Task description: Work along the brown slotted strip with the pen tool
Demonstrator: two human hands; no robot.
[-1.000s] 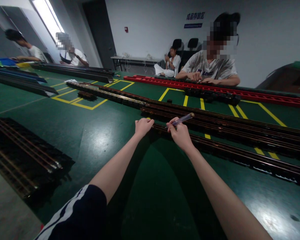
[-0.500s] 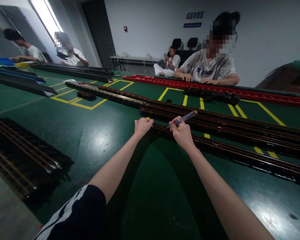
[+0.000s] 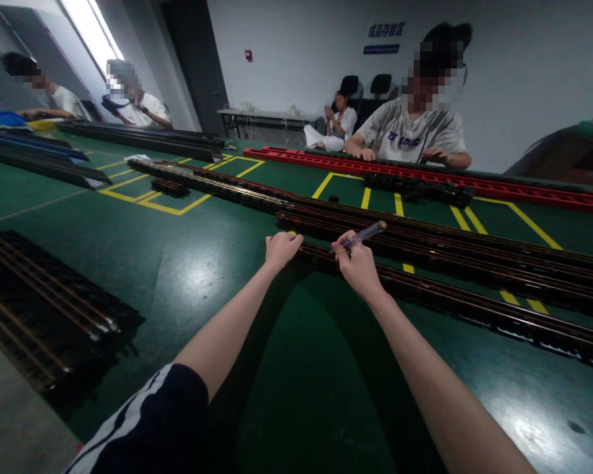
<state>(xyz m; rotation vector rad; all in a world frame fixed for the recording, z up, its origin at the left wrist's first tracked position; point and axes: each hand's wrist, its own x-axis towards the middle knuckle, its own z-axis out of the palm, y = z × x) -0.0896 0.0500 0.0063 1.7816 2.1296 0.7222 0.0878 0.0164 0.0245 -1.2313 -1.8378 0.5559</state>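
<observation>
A long dark rail strip (image 3: 464,306) with copper-coloured lines lies across the green table (image 3: 188,263), running to the right. My left hand (image 3: 281,247) is closed over its near end, fingers curled down onto it. My right hand (image 3: 358,263) grips a slim clear-handled tool (image 3: 363,235) like a pen, its tip down on the strip just right of the left hand. More strips of the same kind (image 3: 425,237) lie just beyond.
A stack of dark strips (image 3: 44,309) lies at the near left table edge. Yellow floor-style markings (image 3: 178,191) cross the table. A red rail (image 3: 425,178) runs along the far side, where a seated person (image 3: 410,131) works. Other people sit at the far left and back.
My hands stay in place on the strip; the tool's handle tipped up slightly and came back down. The person opposite shifted their hands along the red rail.
</observation>
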